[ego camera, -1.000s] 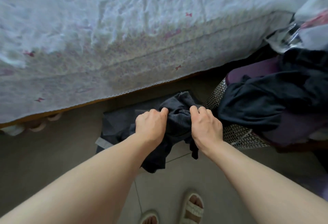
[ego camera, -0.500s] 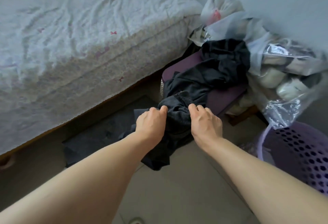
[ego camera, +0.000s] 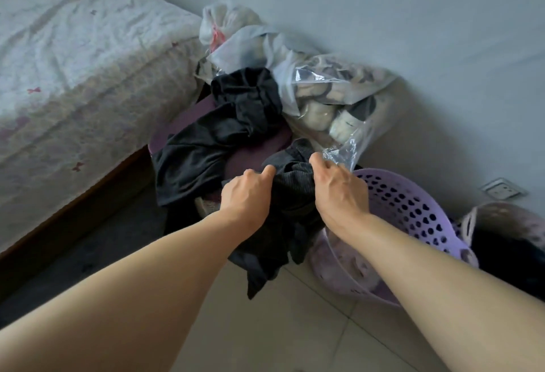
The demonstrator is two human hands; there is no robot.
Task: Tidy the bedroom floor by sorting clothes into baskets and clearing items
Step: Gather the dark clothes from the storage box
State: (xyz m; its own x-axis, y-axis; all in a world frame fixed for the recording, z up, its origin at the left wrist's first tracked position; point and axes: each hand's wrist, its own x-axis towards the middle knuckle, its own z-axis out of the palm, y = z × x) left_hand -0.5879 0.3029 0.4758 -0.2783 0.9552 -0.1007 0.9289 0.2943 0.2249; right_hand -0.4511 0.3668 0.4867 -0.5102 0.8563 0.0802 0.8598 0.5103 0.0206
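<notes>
Since the earlier frames, the bunched dark ribbed garment (ego camera: 290, 194) has been carried rightward, away from the white-sheeted bed (ego camera: 73, 56), and the perforated lilac plastic laundry basket (ego camera: 410, 203) has been brought into view just beside it. The garment is clenched at its top edge by the left hand (ego camera: 246, 191) and the right hand (ego camera: 339, 187), both closed on the cloth; its lower folds are seen hanging above the pale tiled floor (ego camera: 289, 327), partly over the basket's near rim. Black clothes (ego camera: 218, 135) lie heaped on a purple cushioned seat (ego camera: 250, 151), beside clear plastic bags of shoes (ego camera: 330, 97). The step in hand is judged to be the transfer of this garment to a basket. What is called for next is that the cloth be carried over the basket's opening and both grips be let go.
</notes>
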